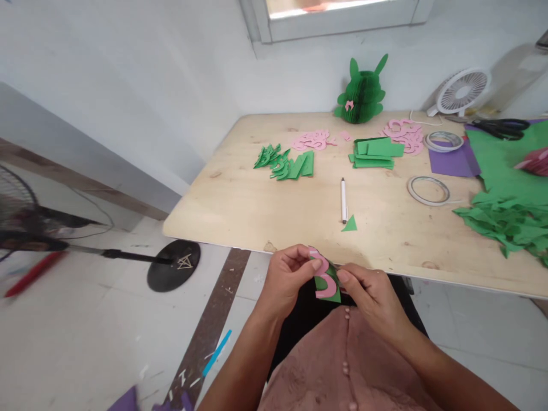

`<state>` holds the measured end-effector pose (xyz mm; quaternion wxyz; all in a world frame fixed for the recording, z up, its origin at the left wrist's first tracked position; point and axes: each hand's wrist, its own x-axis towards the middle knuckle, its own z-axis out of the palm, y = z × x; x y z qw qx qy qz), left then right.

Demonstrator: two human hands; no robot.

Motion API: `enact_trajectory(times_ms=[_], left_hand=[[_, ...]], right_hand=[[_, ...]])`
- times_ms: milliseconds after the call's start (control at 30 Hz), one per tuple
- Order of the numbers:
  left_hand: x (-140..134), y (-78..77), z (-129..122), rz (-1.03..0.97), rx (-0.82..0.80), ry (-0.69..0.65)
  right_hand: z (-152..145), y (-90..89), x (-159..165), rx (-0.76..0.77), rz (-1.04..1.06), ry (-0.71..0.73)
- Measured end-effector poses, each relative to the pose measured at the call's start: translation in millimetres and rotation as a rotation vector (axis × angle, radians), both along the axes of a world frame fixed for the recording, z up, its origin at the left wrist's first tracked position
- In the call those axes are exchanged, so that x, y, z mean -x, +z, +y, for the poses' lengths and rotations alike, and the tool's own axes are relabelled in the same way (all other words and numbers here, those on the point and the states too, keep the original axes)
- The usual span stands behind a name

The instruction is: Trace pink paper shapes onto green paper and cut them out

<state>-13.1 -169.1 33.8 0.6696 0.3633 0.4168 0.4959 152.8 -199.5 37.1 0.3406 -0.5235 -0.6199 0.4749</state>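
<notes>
Low in front of me, just off the table's front edge, a pink curved paper cutout [327, 288] shaped like a 3 lies against a piece of green paper [335, 295]. My left hand [287, 279] pinches both by their upper left side, thumb on the pink. At the right edge of the green paper, my right hand [371, 288] is closed, its thumb pointing left; a sliver of something dark shows there, but what the fingers hold is mostly hidden. A white pen [343, 201] and a green triangular scrap [350, 223] lie beyond my hands.
The wooden table [240, 211] carries green cutouts [285, 164], pink cutouts [312, 139], stacked green strips [377, 154], tape rolls [428, 190], black scissors [500, 128], crumpled green paper [509, 220], a green honeycomb figure [361, 94] and a small fan [462, 91]. A floor-fan base [173, 265] stands left.
</notes>
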Motion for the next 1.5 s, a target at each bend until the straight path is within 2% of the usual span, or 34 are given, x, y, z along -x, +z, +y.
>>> enact_trajectory(times_ms=[233,967,1500], left_hand=[[2.7,5.2,2.8,0.039,-0.009,-0.054],[-2.0,7.1,2.9,0.030,0.005,-0.035],[-2.0,6.3,5.2,0.025,0.008,-0.036]], right_hand=[[0.0,-0.8,-3.4,0.004,-0.027,0.015],[-3.3,1.0,-0.8,-0.053,-0.004,-0.036],[-2.1,1.4,-2.4,-0.012,0.040,-0.022]])
